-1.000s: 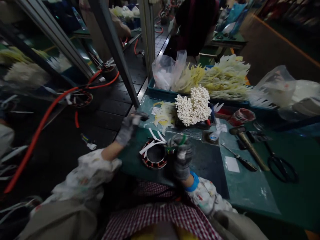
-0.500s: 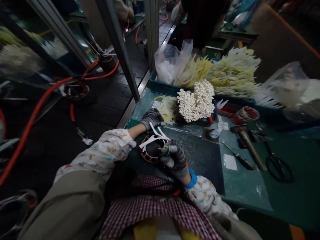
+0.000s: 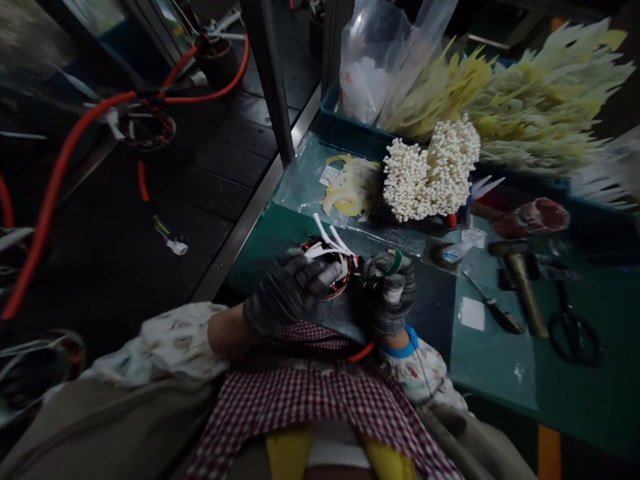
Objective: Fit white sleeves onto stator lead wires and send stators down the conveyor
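A round motor stator point(image 3: 336, 270) with copper windings and white sleeved leads sits near the front edge of the green table point(image 3: 500, 360). My left hand point(image 3: 287, 292), in a dark glove, curls round the stator's left side and grips it. My right hand point(image 3: 393, 293), also gloved, is closed just to the stator's right, pinching a thin green piece between its fingers. The white leads stick up between both hands.
A bundle of white tube ends point(image 3: 430, 170) and yellow strips point(image 3: 350, 190) lie behind. A blue tray point(image 3: 350, 133) holds pale sleeves and a plastic bag. A hammer point(image 3: 520, 277), small screwdriver point(image 3: 493, 307) and scissors point(image 3: 573, 327) lie right. Red hose point(image 3: 55, 180) crosses the dark conveyor left.
My left hand came back from reaching out left and now grips the stator from its near left side. The stator is closer to my body. The view tilted down.
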The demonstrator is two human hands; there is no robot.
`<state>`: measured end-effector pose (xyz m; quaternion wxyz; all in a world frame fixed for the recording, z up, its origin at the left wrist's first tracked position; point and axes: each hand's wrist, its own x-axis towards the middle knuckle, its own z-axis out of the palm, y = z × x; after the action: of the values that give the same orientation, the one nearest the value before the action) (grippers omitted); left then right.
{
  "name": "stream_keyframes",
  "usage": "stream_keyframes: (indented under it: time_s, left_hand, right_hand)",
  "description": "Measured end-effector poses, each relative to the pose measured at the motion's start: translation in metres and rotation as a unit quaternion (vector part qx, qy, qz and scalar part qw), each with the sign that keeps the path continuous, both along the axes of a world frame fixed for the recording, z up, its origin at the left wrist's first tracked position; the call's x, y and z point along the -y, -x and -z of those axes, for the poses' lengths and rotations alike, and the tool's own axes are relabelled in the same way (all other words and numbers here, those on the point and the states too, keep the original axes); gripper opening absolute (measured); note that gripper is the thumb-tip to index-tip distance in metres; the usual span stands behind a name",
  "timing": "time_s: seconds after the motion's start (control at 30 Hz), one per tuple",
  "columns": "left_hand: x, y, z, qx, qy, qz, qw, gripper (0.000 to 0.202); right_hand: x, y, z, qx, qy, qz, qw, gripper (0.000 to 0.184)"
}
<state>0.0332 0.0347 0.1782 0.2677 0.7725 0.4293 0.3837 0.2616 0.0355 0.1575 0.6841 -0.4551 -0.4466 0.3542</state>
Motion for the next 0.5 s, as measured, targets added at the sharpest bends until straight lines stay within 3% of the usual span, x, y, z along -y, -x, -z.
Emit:
stream_keyframes:
  time_s: [0.07, 0.13, 0.2, 0.3, 0.43, 0.5]
  left_hand:
    - [0.024, 0.000, 0.013, -0.156, -0.123, 0.038, 0.979, 0.058]
    - [0.031, 0.006, 0.026, -0.222, -0.188, 0.061, 0.955, 0.066]
    - [0.029, 0.011, 0.038, -0.220, -0.177, 0.082, 0.956, 0.065]
    - [0.030, 0.009, 0.048, -0.202, -0.096, 0.070, 0.972, 0.065]
    - [0.047, 0.001, 0.051, -0.203, -0.051, -0.008, 0.978, 0.070]
    - [0.052, 0.006, 0.048, -0.185, -0.048, -0.002, 0.982, 0.064]
  right_hand:
    - [-0.002, 0.000, -0.002, 0.003, 0.007, -0.001, 1.000, 0.050]
    - [-0.002, -0.001, -0.002, 0.018, 0.015, -0.004, 1.000, 0.050]
    - [0.000, -0.002, 0.000, 0.034, 0.026, -0.006, 0.999, 0.052]
    - [0.006, -0.006, 0.001, 0.051, 0.027, -0.022, 0.998, 0.053]
    - [0.012, -0.010, -0.006, 0.132, -0.031, -0.151, 0.979, 0.032]
    - [0.010, -0.007, -0.015, 0.209, -0.088, -0.205, 0.952, 0.024]
